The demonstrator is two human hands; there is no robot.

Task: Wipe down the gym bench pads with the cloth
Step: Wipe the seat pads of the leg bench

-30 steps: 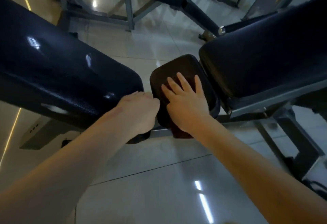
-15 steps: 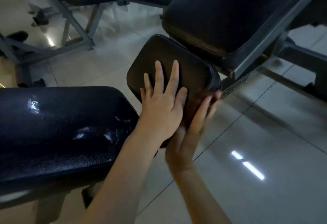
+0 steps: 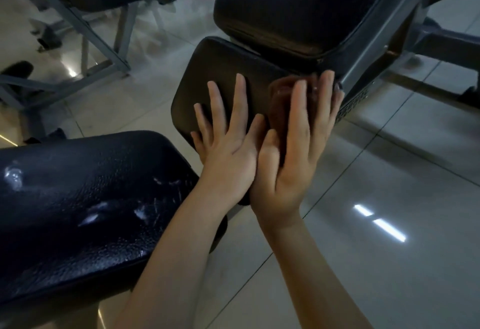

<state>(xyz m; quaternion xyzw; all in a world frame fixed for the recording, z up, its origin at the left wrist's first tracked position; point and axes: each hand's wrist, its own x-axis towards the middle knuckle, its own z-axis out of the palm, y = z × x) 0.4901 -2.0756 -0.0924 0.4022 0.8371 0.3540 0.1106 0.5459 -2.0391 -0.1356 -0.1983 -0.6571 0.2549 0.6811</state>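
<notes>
- Cloth [image 3: 279, 110], brown and folded, is pressed against the right-hand edge of the small seat pad [image 3: 220, 68] by the right hand [image 3: 293, 152], whose fingers are laid straight over it rather than curled.
- The left hand [image 3: 228, 152] is spread flat on the seat pad's top face, just beside the cloth; nothing is gripped by it.
- The cloth's long axis is judged to run along the right fingers, toward the back pad [image 3: 298, 9] beyond the seat pad.
- The seat pad's bare top lies to the cloth's left, so a leftward stroke by the right hand is called for.
</notes>
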